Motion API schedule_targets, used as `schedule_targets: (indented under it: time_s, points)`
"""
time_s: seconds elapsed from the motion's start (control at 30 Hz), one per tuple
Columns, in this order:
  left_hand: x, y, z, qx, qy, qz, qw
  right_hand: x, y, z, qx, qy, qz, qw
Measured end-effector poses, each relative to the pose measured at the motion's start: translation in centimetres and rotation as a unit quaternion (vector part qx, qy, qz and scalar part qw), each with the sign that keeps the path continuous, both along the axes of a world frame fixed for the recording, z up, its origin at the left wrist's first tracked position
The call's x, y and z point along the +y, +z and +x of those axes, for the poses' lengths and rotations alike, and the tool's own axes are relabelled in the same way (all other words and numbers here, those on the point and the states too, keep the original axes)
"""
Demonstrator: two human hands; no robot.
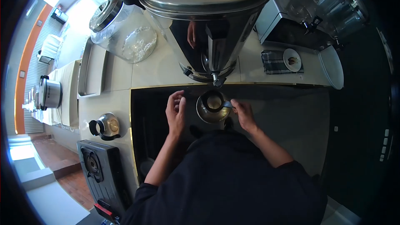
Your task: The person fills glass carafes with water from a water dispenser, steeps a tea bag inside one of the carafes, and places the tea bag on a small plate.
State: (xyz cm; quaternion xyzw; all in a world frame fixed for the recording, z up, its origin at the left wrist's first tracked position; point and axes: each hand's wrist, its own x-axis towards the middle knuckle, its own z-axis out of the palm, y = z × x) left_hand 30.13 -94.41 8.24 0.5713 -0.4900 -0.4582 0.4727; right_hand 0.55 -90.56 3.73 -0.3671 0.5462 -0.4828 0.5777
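Note:
My right hand [245, 116] is closed around the black handle of a round coffee pot [211, 116] with a black rim. The pot is held in front of the counter edge, below and slightly in front of the tap [216, 78] of a tall steel urn [204, 8]. Its mouth faces up and no lid covers it. Left of the pot, my left hand [176, 112] hangs in the air with loosely bent fingers and holds nothing. It does not touch the pot.
A second coffee pot [109, 126] stands on the left counter, beyond a portable gas stove [100, 166]. Further back are a metal tray [92, 71] and a large glass jar [125, 33]. To the right lie a checked cloth [273, 61] and a small white plate [293, 54].

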Motion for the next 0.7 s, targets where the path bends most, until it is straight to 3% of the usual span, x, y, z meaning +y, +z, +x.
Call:
schedule_targets:
  time_s: [0.13,0.17,0.27,0.33,0.7]
  points:
    - [-3.0,6.5,-1.9,-0.097,-0.097,-0.137,0.981,-1.3,-0.3,-1.2,-0.022,-0.011,-0.004,1.0]
    - [-3.4,8.7,-2.4,-0.151,-0.125,-0.143,0.97,-1.6,0.0,-1.1,-0.02,-0.02,-0.007,1.0]
    - [-4.0,12.6,-4.6,-0.158,-0.192,-0.132,0.959,-2.4,0.5,-1.1,-0.013,-0.02,-0.013,1.0]
    - [-4.5,12.3,-5.4,-0.176,-0.222,-0.164,0.945,-2.4,0.3,-2.1,-0.009,0.022,-0.013,1.0]
    - [-5.3,13.0,-7.0,-0.23,-0.248,-0.238,0.91,-3.9,0.6,-2.6,-0.061,0.0,-0.009,0.998]
